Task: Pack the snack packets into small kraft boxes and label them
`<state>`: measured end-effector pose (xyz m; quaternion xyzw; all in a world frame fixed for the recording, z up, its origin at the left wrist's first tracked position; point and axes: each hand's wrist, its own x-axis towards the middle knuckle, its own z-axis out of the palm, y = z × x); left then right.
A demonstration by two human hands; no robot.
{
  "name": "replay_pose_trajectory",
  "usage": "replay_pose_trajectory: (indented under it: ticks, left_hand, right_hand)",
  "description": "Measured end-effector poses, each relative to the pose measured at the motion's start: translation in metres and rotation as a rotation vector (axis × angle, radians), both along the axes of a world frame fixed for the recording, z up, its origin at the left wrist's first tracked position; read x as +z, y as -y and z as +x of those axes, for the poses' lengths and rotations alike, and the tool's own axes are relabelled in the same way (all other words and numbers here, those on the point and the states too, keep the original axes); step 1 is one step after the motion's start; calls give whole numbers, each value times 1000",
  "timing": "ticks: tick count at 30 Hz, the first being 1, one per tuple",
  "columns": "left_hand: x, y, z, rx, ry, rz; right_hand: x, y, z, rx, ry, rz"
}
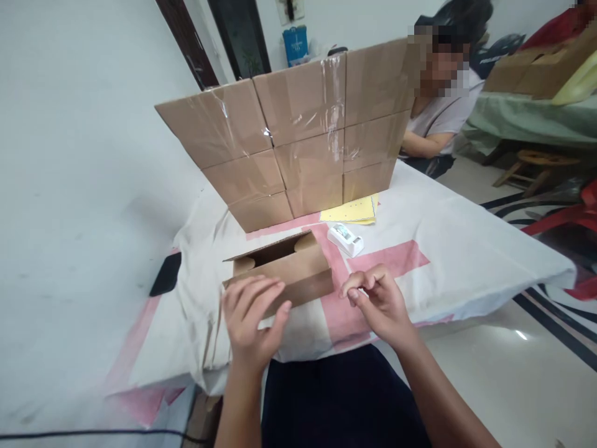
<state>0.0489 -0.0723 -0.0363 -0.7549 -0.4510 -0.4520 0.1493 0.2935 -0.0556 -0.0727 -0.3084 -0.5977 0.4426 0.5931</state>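
An open cardboard box (303, 264) lies on the table in front of me, its long opening facing up. My left hand (252, 314) is at the box's near left side, fingers stretched and thumb apart, with nothing seen in it. Whether it touches the cardboard I cannot tell. To the right of the box, apart from it, my right hand (377, 302) is raised with fingers curled and the thumb tip close to the index fingertip. Anything between those tips is too small to make out. Just beyond that hand sits a small white device (345, 240).
A tall taped cardboard panel (308, 140) stands across the table behind the box. Yellow sheets (349, 211) lie at its foot. A black flat object (166, 274) rests at the left edge of the white and pink tablecloth (448, 249). Another person (441, 118) sits beyond the panel.
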Motion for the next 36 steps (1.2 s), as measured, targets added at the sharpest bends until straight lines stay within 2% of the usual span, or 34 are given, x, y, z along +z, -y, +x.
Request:
replay_pose_trajectory:
  ticks: [2, 8, 10, 13, 16, 19, 21, 23, 27, 32, 36]
  left_hand:
    - [5, 15, 15, -85, 67, -92]
    - [18, 39, 40, -141, 158, -231]
    - [20, 43, 42, -153, 192, -204]
    - [18, 49, 42, -84, 182, -68]
    - [13, 55, 35, -8, 219, 66]
    - [10, 55, 21, 59, 366, 103]
    - [11, 52, 10, 79, 409, 66]
    - [12, 44, 0, 66, 423, -5]
    - [13, 23, -22, 35, 476, -202]
    - [17, -11, -63, 65, 548, -487]
    - [25, -35, -89, 57, 571, -671]
  right_hand:
    - [9, 19, -9, 61, 47, 37]
    - [25, 41, -22, 124, 162, 168]
    - [27, 44, -24, 118, 211, 200]
    - [29, 47, -28, 101, 271, 199]
    - [33, 37, -30, -7, 310, 225]
    - [44, 4, -31, -217, 408, 367]
    - [51, -26, -34, -287, 543, 459]
    - [53, -56, -41, -280, 693, 497]
    - [41, -95, -60, -238, 821, 438]
    - [20, -100, -70, -255, 729, 344]
    - [17, -96, -61, -185, 761, 324]
